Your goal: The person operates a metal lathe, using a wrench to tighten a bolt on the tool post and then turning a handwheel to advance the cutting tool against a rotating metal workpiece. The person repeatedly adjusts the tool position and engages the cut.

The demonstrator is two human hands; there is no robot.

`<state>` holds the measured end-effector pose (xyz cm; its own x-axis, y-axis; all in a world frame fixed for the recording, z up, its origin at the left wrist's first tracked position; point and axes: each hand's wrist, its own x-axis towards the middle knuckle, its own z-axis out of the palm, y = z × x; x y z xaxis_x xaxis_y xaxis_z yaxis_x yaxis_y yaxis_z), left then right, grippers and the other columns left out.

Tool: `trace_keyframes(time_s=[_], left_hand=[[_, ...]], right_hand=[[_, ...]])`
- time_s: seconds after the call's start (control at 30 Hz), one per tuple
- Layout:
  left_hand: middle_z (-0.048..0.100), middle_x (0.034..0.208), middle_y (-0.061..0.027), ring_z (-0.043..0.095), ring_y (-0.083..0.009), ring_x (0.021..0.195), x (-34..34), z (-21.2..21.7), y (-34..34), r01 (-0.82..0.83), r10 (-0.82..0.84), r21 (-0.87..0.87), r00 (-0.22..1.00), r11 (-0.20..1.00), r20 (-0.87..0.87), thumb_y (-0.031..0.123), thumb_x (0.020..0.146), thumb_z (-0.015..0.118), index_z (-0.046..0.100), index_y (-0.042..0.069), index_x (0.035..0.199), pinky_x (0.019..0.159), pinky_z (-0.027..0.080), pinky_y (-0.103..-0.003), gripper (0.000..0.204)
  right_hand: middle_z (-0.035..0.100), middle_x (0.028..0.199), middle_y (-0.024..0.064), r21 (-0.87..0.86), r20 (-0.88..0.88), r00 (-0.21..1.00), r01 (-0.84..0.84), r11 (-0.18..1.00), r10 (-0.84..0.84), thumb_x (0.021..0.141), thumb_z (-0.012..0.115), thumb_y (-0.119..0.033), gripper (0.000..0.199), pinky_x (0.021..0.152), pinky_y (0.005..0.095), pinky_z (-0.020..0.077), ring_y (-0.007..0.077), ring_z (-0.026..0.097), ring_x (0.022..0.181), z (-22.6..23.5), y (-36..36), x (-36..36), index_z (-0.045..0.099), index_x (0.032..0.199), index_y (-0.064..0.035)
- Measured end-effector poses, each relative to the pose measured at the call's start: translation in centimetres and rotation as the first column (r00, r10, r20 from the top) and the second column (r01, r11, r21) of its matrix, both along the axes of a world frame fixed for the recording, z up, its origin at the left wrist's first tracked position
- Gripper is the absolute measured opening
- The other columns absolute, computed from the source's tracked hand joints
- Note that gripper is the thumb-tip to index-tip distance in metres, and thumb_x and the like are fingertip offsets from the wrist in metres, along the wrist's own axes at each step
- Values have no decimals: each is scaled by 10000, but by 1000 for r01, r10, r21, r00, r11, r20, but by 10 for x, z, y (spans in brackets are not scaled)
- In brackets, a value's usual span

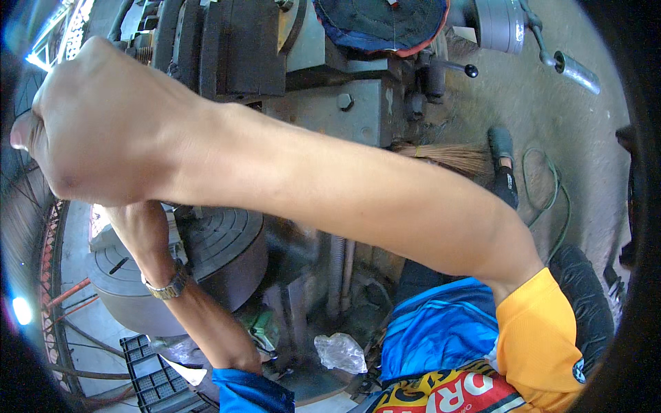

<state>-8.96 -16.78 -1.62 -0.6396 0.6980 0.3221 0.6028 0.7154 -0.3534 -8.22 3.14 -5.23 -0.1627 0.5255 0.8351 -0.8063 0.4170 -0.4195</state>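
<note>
My right arm, in a yellow sleeve, reaches across the view to the upper left. My right hand (103, 124) is closed in a fist, high and close to the camera; what it holds, if anything, is hidden. Below it, my left hand (141, 224) is mostly covered by the right one, so its fingers do not show. A metal-banded watch (167, 283) is on the left wrist. The left hand is over a round grey machine table (231, 237) with ring grooves. A pale block-like thing (102, 236) stands on that table beside the left hand, partly hidden.
Heavy machine parts (244, 48) stand at the top, with a round dark cushion (385, 20) and a ball-ended lever (471, 70). A straw broom (454, 157), green hose (566, 206), clear plastic bag (341, 352) and black crate (155, 378) lie around. My shoe (500, 143) is at right.
</note>
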Motion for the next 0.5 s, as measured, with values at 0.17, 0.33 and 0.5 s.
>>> trace_keyframes(time_s=[0.17,0.33,0.5], left_hand=[[561,1342,-193,559,-287,1188,0,-5,-41,-28,30,81,999,996,-27,214,858,756,522,-12,1328,1005,442,-459,572],[631,1219,-176,598,-303,1100,14,-15,-14,-18,11,143,999,990,45,186,851,735,601,-2,1210,934,468,-452,427],[649,882,-116,580,-216,820,28,-4,47,-44,-137,401,900,915,413,166,897,654,624,-42,959,723,455,-380,218]], right_hand=[[704,793,204,73,-15,957,-286,955,288,924,525,-278,349,749,488,567,398,702,758,-5,-3,13,729,785,-32],[652,687,206,99,-105,928,-347,933,356,951,522,-281,369,641,472,537,393,670,694,-18,13,26,696,748,-28],[538,572,135,-112,-27,659,-749,653,751,963,592,-291,395,484,363,432,234,562,495,-16,23,40,590,685,-11]])
